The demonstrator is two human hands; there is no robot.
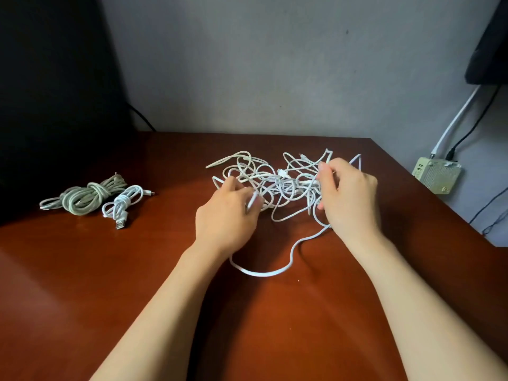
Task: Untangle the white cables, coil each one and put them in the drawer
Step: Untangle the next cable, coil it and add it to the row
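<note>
A tangle of white cables (280, 182) lies on the brown wooden table (137, 284), right of centre toward the back. My left hand (228, 215) is at the tangle's left side and pinches a white cable end between thumb and fingers. At the right side, my right hand (349, 196) has its fingers curled round strands of the tangle. One loose white strand (264, 272) loops out toward me between my forearms. At the left lie two coiled cables: a greyish one (85, 198) and a smaller white one (123, 202) with a USB plug. No drawer is in view.
A dark object (55, 92) fills the back left corner. Off the table's right edge, a pale power adapter (437, 174) sits against the wall with white and black cords running up from it. The grey wall (261, 64) stands right behind the table.
</note>
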